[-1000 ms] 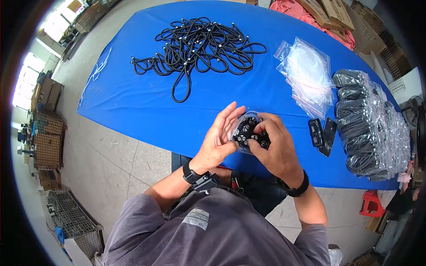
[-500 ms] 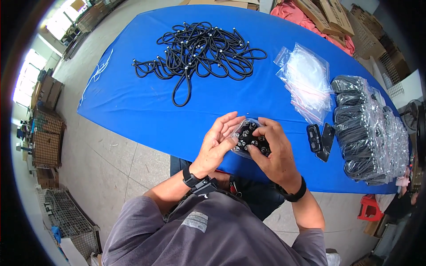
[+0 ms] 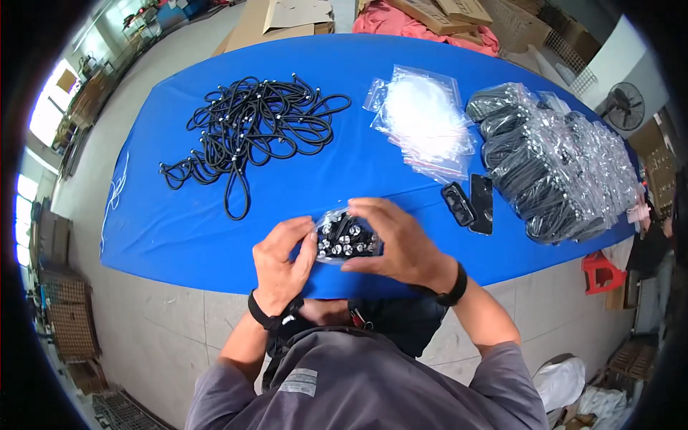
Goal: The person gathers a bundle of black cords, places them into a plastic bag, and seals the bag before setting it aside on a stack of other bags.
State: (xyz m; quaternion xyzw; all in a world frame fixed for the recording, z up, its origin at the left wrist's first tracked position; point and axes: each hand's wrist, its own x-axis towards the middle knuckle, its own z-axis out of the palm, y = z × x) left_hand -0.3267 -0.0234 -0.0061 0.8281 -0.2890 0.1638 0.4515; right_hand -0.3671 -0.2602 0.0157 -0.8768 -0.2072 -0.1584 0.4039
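Note:
Between my hands, at the near edge of the blue table, is a clear plastic bag (image 3: 345, 244) packed with black cords with shiny silver ends. My left hand (image 3: 285, 264) pinches the bag's left edge between thumb and fingers. Curved around the bag's right end is my right hand (image 3: 401, 245), its thumb below and its fingers above, gripping the sides. A tangled pile of black elastic cord loops (image 3: 251, 118) with small silver ends lies beyond, to the left. Flat empty zip bags (image 3: 423, 118) are stacked farther back, right of the pile.
Filled bags of black cords (image 3: 545, 168) are heaped at the right. A black phone (image 3: 481, 204) and a small black case (image 3: 458, 205) lie before them. White string (image 3: 116, 190) hangs at the table's left edge. A red stool (image 3: 602, 274) stands on the floor at right.
The view has shifted, so the table's things appear farther left. My right fingers have moved from the bag's contents to its right side. The bag now shows more of its flank.

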